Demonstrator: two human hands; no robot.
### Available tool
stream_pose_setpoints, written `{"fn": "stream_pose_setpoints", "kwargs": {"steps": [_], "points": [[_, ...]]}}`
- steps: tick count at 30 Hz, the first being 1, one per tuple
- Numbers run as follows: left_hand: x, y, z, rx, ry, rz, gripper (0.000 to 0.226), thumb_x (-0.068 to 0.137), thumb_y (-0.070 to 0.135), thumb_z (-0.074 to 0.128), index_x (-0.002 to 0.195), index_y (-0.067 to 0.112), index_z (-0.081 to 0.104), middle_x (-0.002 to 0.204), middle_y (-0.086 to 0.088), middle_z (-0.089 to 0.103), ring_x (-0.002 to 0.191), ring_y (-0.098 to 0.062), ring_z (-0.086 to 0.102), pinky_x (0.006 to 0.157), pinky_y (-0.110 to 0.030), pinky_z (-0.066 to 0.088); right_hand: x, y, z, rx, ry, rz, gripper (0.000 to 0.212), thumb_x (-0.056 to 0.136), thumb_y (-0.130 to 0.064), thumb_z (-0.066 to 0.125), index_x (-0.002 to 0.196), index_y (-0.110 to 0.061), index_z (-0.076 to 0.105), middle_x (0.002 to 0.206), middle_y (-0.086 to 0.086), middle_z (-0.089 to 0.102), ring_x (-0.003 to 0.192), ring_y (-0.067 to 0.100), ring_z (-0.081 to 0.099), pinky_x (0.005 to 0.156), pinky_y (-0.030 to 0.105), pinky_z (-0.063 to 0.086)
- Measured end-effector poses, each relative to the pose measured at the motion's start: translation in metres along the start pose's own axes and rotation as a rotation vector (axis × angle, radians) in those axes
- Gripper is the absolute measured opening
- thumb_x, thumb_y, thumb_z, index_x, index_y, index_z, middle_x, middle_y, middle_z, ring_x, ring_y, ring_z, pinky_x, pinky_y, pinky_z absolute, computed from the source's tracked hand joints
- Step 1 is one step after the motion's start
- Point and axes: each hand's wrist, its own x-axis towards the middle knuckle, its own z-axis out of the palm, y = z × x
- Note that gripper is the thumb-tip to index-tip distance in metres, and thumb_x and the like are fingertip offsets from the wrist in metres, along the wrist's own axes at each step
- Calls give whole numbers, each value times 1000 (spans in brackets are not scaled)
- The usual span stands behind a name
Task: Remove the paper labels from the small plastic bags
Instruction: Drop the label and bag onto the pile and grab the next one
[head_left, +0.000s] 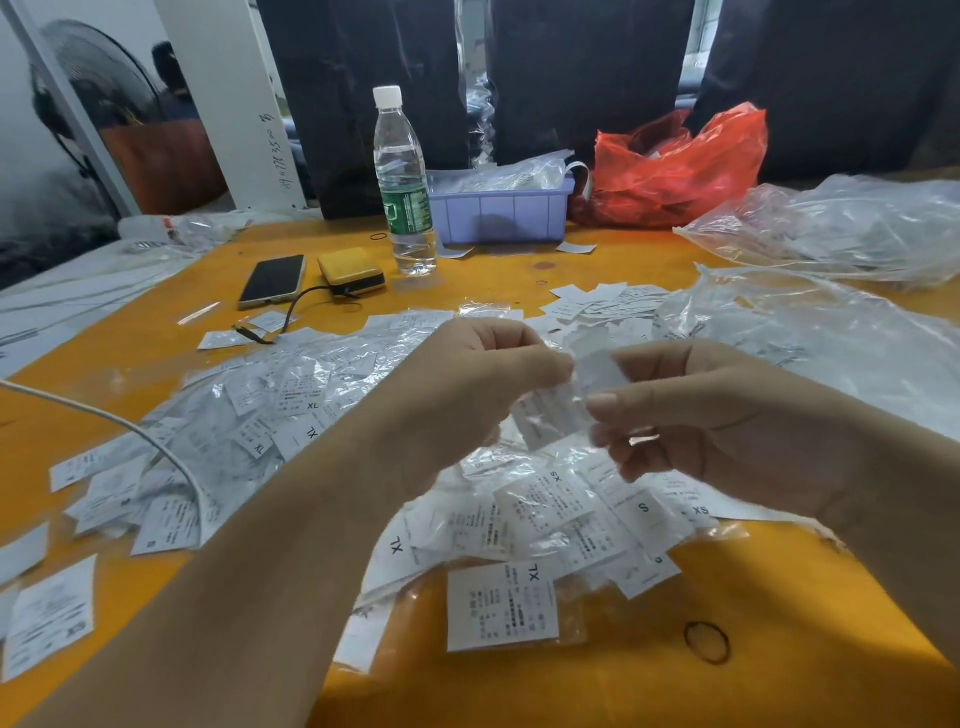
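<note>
Small clear plastic bag (553, 415) with white paper label (597, 370) held mid-air, pinched between left hand (467, 384) and right hand (691, 415), over heap of labelled bags (291, 395) on orange table (519, 275). Behind: one water bottle (402, 182), one black phone (272, 280), one purple bin (501, 213).

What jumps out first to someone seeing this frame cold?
Both hands meet mid-frame: the left hand and right hand pinch one small plastic bag with a paper label between them. Below and to the left, a heap of bagged labels covers the orange table. Behind stand a water bottle and a red plastic bag.
</note>
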Motion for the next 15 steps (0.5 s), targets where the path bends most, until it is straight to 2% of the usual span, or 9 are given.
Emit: {"fn": "stream_pose_setpoints", "kwargs": {"steps": [1, 3, 6, 9, 12, 15], "points": [[0, 1, -4, 82, -28, -41, 26, 87, 24, 67, 62, 21, 66, 67, -7, 52, 57, -15, 40, 50, -24, 33, 0, -2, -2, -63, 60, -16, 25, 68, -16, 83, 89, -6, 75, 74, 8, 64, 63, 15, 59, 60, 25, 51], [1, -1, -10, 294, -62, -119, 24, 87, 31, 68, 65, 21, 69, 61, 0, 53, 48, -9, 40, 47, -21, 33, -2, -4, -5, -244, 233, -73, 30, 64, -23, 81, 89, -8, 73, 71, 6, 66, 63, 15, 60, 63, 30, 52], [2, -7, -14, 586, -45, -197, 21, 86, 38, 68, 72, 22, 70, 48, 13, 56, 37, 0, 46, 35, -12, 34, -5, -4, -7, -538, 442, -199, 12, 77, -24, 76, 87, -20, 73, 68, 2, 68, 61, 13, 59, 67, 36, 52], [3, -12, -15, 690, -11, -225, 17, 82, 37, 73, 72, 24, 68, 47, 16, 58, 37, 4, 50, 31, -10, 30, -7, -3, -10, -725, 519, -286, 4, 81, -27, 73, 81, -24, 72, 67, 1, 68, 57, 17, 59, 61, 36, 50], [4, -14, -16, 756, 81, -164, 17, 76, 35, 79, 72, 26, 66, 61, 12, 60, 50, 0, 55, 31, -10, 30, -7, -3, -14, -918, 606, -339, 6, 82, -24, 70, 76, -24, 72, 61, -3, 65, 53, 10, 56, 54, 27, 46], [5, -14, -15, 733, 186, -67, 17, 77, 33, 78, 71, 27, 63, 63, 12, 56, 49, 1, 52, 33, -10, 29, -8, -4, -24, -1145, 669, -286, 12, 84, -11, 65, 75, -18, 70, 70, -2, 66, 63, 12, 59, 60, 31, 50]]}}
